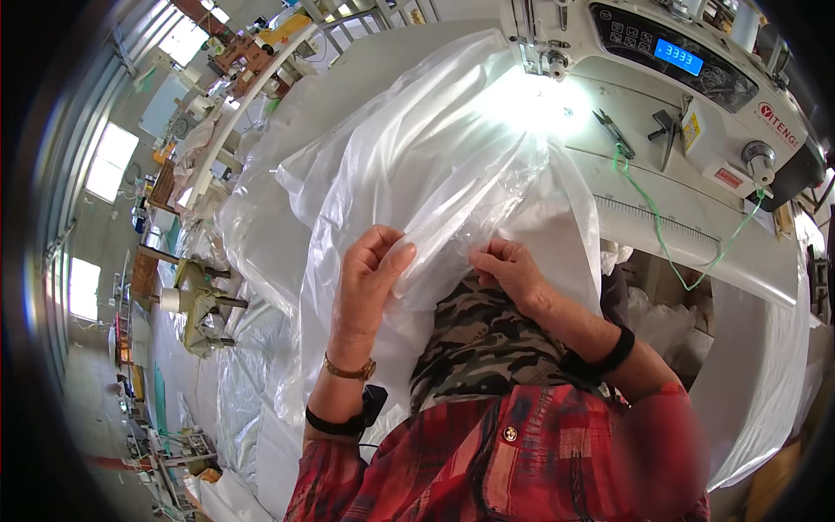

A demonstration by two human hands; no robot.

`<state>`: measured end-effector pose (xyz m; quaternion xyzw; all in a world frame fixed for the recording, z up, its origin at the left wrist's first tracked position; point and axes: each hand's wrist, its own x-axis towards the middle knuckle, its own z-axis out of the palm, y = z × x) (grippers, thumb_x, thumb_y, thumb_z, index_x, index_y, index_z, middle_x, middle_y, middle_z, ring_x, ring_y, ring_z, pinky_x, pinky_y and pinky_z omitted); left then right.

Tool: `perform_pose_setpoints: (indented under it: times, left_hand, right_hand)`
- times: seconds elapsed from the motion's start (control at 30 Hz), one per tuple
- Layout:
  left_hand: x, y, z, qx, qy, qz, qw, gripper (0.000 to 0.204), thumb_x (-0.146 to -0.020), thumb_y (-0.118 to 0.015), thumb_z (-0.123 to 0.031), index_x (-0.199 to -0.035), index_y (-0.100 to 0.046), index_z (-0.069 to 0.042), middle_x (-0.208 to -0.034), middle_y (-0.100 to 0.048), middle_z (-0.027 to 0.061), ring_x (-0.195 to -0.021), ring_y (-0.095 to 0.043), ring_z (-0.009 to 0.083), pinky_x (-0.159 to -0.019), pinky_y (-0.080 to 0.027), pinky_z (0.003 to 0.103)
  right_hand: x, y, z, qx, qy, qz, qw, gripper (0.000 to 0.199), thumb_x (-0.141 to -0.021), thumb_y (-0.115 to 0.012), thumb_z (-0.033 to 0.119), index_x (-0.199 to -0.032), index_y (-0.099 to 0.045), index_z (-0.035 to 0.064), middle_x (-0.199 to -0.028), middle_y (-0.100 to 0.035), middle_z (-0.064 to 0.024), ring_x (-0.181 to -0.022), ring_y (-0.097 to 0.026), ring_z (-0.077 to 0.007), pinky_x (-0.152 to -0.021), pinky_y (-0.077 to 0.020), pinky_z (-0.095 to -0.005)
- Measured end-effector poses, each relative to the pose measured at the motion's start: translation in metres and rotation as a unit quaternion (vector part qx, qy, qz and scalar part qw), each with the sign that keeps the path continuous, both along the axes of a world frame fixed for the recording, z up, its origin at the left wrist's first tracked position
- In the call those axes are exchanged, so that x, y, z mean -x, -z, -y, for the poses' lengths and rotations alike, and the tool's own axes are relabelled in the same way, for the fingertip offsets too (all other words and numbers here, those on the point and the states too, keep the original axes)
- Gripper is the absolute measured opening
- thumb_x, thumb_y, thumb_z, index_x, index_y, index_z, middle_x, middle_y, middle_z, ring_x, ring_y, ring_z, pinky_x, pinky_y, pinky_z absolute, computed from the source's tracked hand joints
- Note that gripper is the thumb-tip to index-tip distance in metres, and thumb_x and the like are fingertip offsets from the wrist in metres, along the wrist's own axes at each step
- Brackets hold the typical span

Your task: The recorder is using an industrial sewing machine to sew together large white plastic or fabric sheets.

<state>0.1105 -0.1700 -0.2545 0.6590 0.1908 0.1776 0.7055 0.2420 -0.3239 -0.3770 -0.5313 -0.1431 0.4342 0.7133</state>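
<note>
A large sheet of shiny white translucent woven plastic runs from under the sewing machine's needle area down over my lap. My left hand pinches a folded edge of it between thumb and fingers. To the right, my right hand grips another part of the same sheet with thumb and forefinger. Between the two hands the plastic is gathered in creases. The sewing machine stands at the far right with its lamp lit and its display on. Glare by the needle hides the stitching spot.
Thread snips with a green cord tied to them lie on the machine table. A small dark metal tool rests near them. A ruler strip marks the table's front. More plastic is heaped at left, beside a wrapped stool.
</note>
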Motion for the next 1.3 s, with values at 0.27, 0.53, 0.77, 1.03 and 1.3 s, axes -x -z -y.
perform_pose_setpoints:
  times: [0.27,0.53,0.77,1.03,1.3]
  left_hand:
    - [-0.015,-0.013,0.002,-0.345,0.062,-0.052,0.935,0.026,-0.086,-0.074,-0.017,-0.103,-0.064,0.001,-0.085,-0.067,0.0053,-0.073,-0.058,0.0114,-0.063,-0.045,0.025]
    - [-0.094,-0.031,0.022,-0.700,0.150,-0.037,0.698,0.037,-0.084,-0.071,-0.024,-0.109,-0.057,0.000,-0.093,-0.062,0.0151,-0.085,-0.060,0.0333,-0.075,-0.047,0.044]
    - [-0.141,-0.003,0.037,-0.754,0.155,0.032,0.638,0.031,-0.088,-0.066,-0.029,-0.098,-0.054,-0.002,-0.086,-0.060,0.0157,-0.092,-0.060,0.0338,-0.083,-0.043,0.046]
    - [-0.137,0.011,0.037,-0.664,0.102,-0.011,0.741,0.022,-0.085,-0.065,-0.018,-0.095,-0.053,-0.001,-0.077,-0.064,0.0171,-0.073,-0.065,0.0381,-0.064,-0.048,0.046]
    - [-0.142,0.032,0.027,-0.476,0.075,0.000,0.876,0.023,-0.087,-0.066,-0.018,-0.090,-0.058,0.004,-0.066,-0.058,0.0133,-0.057,-0.055,0.0263,-0.058,-0.044,0.037]
  right_hand:
    - [-0.004,-0.013,0.016,-0.033,0.086,0.113,0.989,0.021,-0.095,-0.064,0.020,-0.097,-0.061,-0.0012,-0.077,-0.063,-0.0019,-0.064,-0.058,-0.0094,-0.060,-0.0487,-0.0232]
    - [0.005,-0.036,0.015,0.066,0.045,0.257,0.963,0.026,-0.094,-0.061,0.015,-0.112,-0.059,-0.0028,-0.074,-0.065,-0.0093,-0.060,-0.061,-0.0175,-0.060,-0.0496,-0.0301]
    - [-0.005,-0.059,0.064,0.175,0.188,0.691,0.676,0.035,-0.081,-0.074,0.017,-0.110,-0.060,0.0058,-0.093,-0.060,-0.0083,-0.083,-0.059,-0.0277,-0.073,-0.0470,-0.0386]
    - [-0.015,-0.044,0.109,0.325,0.229,0.697,0.597,0.043,-0.077,-0.071,0.008,-0.116,-0.056,0.0058,-0.115,-0.054,-0.0107,-0.100,-0.053,-0.0311,-0.086,-0.0414,-0.0435]
    - [-0.028,-0.041,0.114,0.348,0.219,0.678,0.610,0.024,-0.085,-0.061,0.003,-0.109,-0.059,0.0052,-0.099,-0.061,-0.0122,-0.085,-0.059,-0.0323,-0.074,-0.0485,-0.0393]
